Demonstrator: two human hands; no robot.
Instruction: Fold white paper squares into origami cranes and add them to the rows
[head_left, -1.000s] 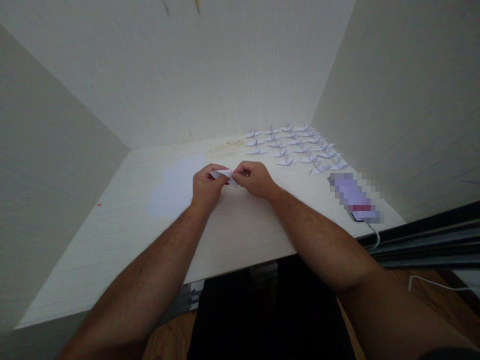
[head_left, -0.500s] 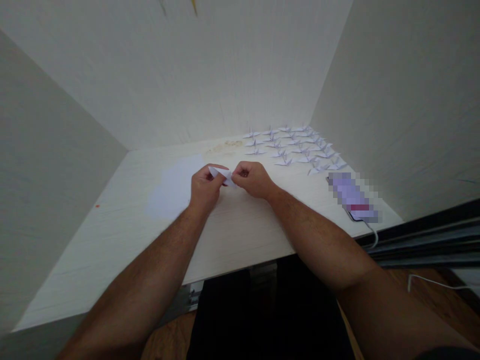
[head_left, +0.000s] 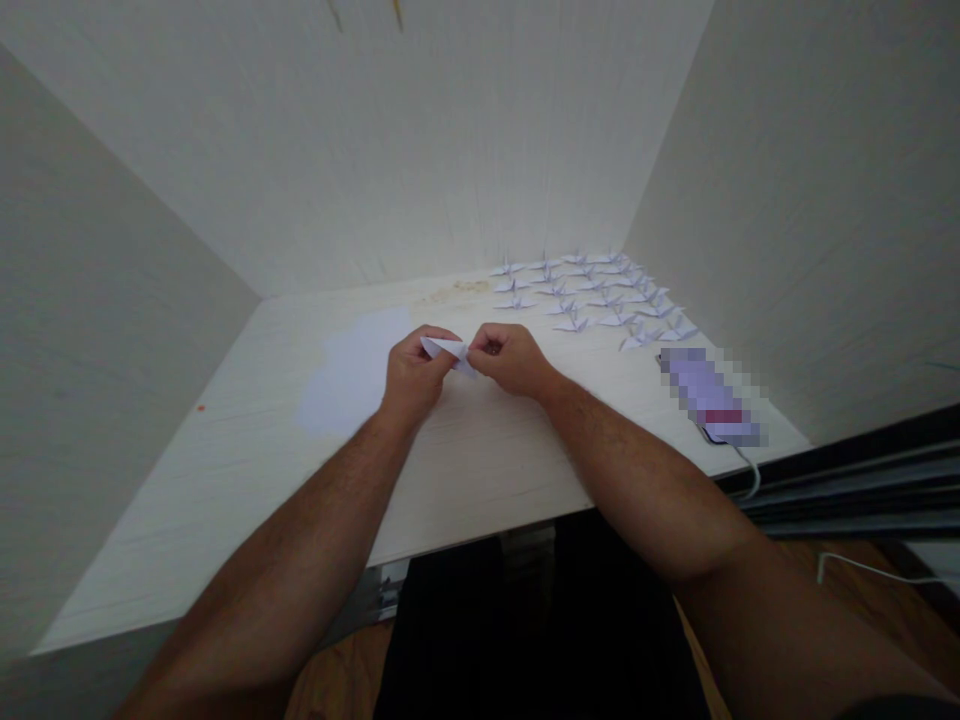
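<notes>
Left hand (head_left: 411, 375): curled almost closed, with thumb and forefinger pinching the left end of a small folded paper (head_left: 448, 349). Whether the heel of the hand rests on the desk cannot be told.
Right hand (head_left: 514, 360): also curled tight, knuckles up, its fingertips nipping the right end of the folded paper. The two hands are close together, fingertips nearly meeting.
Folded paper: white, a narrow pointed shape, held between both hands just above the desk (head_left: 487, 450), about the middle of its width and toward the far half.
Paper sheets (head_left: 349, 375): pale flat sheets lying on the desk just left of the left hand, partly hidden behind it.
Paper cranes (head_left: 592, 295): a flock of small white folded cranes standing in loose rows in the far right corner of the desk, well apart from the hands.
Phone (head_left: 709, 395): lies flat near the right edge, just on the near side of the cranes, its face blurred out.
Cable (head_left: 750, 478): white, runs from the near end of the phone over the desk edge.
Stain (head_left: 459, 288): a faint yellowish patch by the back wall, left of the cranes.
Red dot (head_left: 200, 407): a tiny mark on the left part of the desk.
Walls: a pale back wall (head_left: 450, 150) and side panels enclose the desk on three sides.
</notes>
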